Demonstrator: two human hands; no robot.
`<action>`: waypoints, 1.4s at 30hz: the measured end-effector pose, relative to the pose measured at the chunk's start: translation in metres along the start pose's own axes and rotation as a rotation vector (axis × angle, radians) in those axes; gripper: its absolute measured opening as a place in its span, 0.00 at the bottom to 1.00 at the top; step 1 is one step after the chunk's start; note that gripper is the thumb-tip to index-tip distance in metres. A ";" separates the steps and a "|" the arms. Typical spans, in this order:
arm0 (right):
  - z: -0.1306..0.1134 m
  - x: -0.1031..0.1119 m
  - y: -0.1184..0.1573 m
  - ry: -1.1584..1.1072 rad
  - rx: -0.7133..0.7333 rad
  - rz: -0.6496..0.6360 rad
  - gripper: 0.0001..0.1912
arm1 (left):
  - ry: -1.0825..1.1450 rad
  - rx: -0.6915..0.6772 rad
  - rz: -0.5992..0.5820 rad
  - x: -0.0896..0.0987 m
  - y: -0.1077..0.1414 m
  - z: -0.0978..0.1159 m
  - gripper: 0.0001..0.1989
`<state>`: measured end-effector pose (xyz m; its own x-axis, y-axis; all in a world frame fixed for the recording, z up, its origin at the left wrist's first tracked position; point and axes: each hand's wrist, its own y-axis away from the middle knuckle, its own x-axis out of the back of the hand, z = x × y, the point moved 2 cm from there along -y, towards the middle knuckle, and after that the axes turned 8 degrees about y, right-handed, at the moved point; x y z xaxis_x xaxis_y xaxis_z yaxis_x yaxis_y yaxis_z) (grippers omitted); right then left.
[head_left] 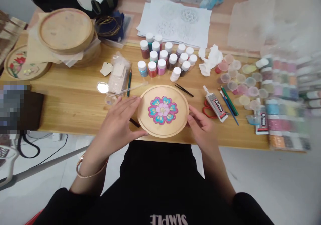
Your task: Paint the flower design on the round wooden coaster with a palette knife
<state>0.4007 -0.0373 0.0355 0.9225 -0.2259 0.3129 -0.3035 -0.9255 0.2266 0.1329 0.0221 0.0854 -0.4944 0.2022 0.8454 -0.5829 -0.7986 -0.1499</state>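
A round wooden plaque point(145, 123) with a raised rim faces up at the table's front edge. On its middle is a flower point(163, 110) in pink, magenta and turquoise. My left hand point(120, 121) grips the plaque's left edge, fingers on the upper side and thumb lower down. At the right edge my right hand point(202, 126) pinches the rim between thumb and fingers. A dark stick-like thing point(134, 122) lies partly hidden between my left hand and the plaque. Black tweezers point(184, 89) rest just beyond the plaque.
Several paint jars point(162, 67) stand beyond the plaque, before printed sheets point(175, 21). To the right lie a glue tube point(215, 104), red-handled scissors point(208, 111), brushes point(228, 101), small cups point(233, 74) and bead boxes point(278, 108). Stacked round boards point(66, 29) sit at left.
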 end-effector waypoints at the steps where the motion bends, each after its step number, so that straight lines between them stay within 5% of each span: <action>1: -0.001 0.000 0.001 -0.009 0.008 0.006 0.29 | -0.008 -0.015 0.012 0.001 0.000 0.001 0.41; 42: -0.024 0.016 0.021 0.173 0.212 0.167 0.19 | 0.016 -0.087 0.117 0.016 0.002 0.013 0.40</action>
<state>0.4029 -0.0534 0.0676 0.8044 -0.3416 0.4860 -0.3738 -0.9269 -0.0328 0.1325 0.0162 0.1050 -0.5721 0.1207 0.8113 -0.5740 -0.7654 -0.2909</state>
